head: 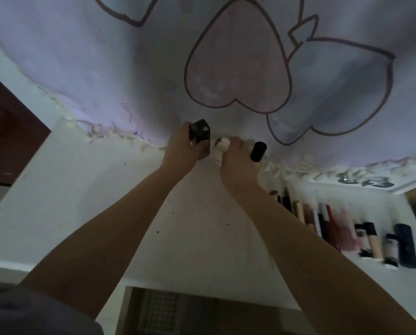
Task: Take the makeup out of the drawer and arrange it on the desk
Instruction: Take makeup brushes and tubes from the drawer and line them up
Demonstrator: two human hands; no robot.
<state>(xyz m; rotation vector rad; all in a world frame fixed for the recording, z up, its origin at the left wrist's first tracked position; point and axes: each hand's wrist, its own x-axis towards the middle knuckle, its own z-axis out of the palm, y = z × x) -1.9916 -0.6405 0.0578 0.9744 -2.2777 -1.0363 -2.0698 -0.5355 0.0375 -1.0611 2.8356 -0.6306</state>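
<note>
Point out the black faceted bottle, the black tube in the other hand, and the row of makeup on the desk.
black faceted bottle [200, 131]: head view, on its top face.
black tube [258, 151]: head view, middle of its body.
row of makeup [347, 228]: head view, on a pink item mid-row.

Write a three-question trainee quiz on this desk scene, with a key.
1. True or false: the left hand grips a faceted black container.

2. Where does the row of makeup lie on the white desk?
A. to the right of the right forearm
B. left of the left forearm
C. on the heart-print cloth

3. Fill in: the right hand holds a black cylinder and a ____ tube.

Key: 1 true; 2 A; 3 white.
</note>
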